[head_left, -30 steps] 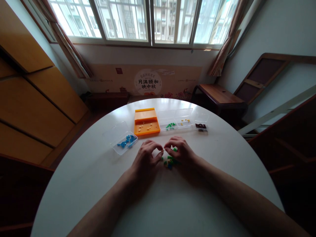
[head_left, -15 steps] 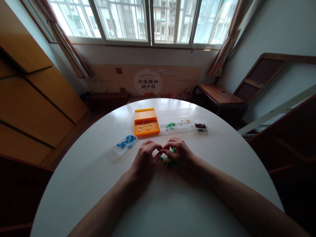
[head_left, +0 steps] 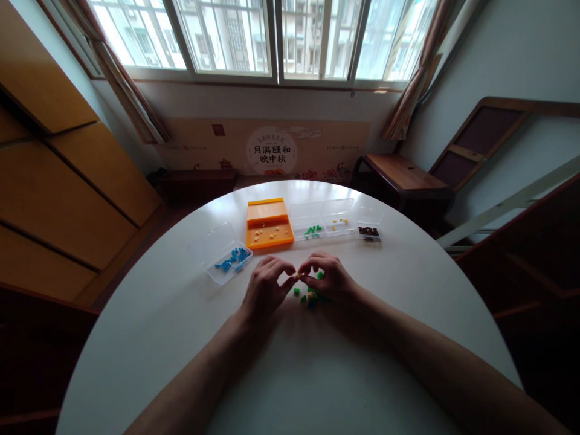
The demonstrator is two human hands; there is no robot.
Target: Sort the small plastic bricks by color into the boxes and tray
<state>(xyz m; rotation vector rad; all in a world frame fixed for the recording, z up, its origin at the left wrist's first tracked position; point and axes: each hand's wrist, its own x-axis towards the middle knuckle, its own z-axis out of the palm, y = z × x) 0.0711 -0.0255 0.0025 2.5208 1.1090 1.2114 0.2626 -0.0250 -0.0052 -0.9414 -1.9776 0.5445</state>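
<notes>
Left hand (head_left: 268, 283): pinching pale piece (head_left: 298, 275)
Right hand (head_left: 330, 277): pinching same piece
Table (head_left: 163, 314): edges well left and right of hands

ok so compared with a second ago, the right hand (head_left: 330, 275) has closed the little gap to the left hand (head_left: 266, 281), fingertips now meeting around a tiny pale-yellow piece (head_left: 297, 275), and the small bright-green plastic block (head_left: 296, 291) below shows more fully.
</notes>
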